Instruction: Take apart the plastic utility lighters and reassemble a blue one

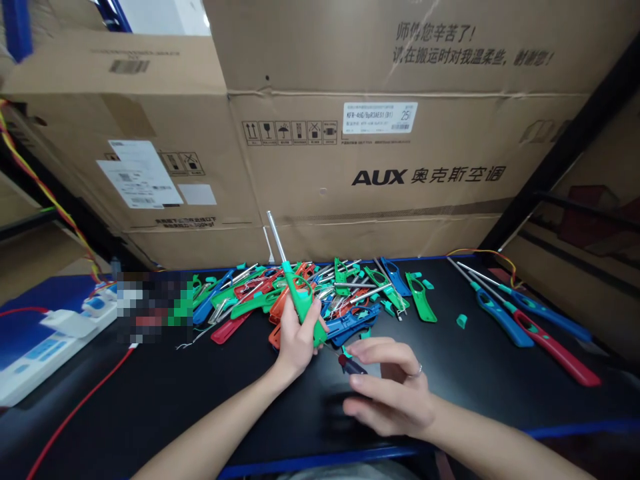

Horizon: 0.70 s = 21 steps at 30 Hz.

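Observation:
My left hand (296, 333) is wrapped round the handle of a green long-necked lighter (303, 303), which points up and away with its metal tube at the top. In front of its lower end, a small screwdriver (353, 365) with a dark handle sits between the thumb and fingers of my right hand (393, 387). The thin shaft reaches toward the lighter's lower end; whether the tip touches is too small to tell. A small teal piece (345, 352) shows beside my right index fingertip.
Behind the lighter lies a pile of lighter casings and metal tubes (240, 293). Finished-looking lighters, blue (505, 320) and red (560, 350), rest at right. A white power strip (55, 353) and red cable (85, 400) are at left. Cardboard (300, 173) walls the back of the black table (210, 393).

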Motion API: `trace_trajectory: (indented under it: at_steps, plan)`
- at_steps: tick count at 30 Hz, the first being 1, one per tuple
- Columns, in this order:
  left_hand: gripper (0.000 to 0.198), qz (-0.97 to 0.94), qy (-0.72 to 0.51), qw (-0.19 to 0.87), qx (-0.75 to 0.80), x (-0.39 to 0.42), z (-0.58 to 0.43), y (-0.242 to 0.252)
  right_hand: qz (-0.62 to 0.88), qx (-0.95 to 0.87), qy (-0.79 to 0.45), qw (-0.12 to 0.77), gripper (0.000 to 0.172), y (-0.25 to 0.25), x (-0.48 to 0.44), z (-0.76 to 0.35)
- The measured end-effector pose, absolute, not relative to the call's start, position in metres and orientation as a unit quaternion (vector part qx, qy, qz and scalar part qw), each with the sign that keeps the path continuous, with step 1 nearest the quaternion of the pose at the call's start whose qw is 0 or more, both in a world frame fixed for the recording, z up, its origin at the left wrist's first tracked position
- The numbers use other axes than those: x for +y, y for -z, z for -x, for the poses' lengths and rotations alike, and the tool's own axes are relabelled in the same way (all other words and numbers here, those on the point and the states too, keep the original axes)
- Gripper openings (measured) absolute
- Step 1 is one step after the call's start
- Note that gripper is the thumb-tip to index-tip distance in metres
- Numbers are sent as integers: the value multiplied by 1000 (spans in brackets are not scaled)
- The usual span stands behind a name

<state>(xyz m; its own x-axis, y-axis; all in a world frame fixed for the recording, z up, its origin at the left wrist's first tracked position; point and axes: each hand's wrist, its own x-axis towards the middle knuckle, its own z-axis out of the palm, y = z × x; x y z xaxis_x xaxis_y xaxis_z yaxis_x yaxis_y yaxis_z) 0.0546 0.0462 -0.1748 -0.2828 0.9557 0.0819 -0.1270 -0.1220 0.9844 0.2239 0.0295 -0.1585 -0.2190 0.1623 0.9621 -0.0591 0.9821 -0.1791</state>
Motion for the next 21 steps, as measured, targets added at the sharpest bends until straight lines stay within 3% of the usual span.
trace_trajectory:
  at_steps: [4, 8, 13, 17, 21]
  plan:
    - [47, -419, -618, 441, 498, 44, -55, 176, 58, -776, -100, 620, 53, 160, 30, -225]
    - [48, -422, -610, 450, 497, 43, -57, 176, 37, -769, -104, 630, 38, 158, 31, -224]
    - [46, -433, -619, 436, 490, 43, -58, 178, -1, -768, -142, 625, 53, 158, 30, -219]
    - [44, -440, -611, 434, 495, 43, -56, 182, 15, -772, -134, 621, 42, 158, 28, -219]
    - [43, -441, -615, 418, 503, 43, -54, 183, 33, -772, -152, 617, 53, 156, 27, -220]
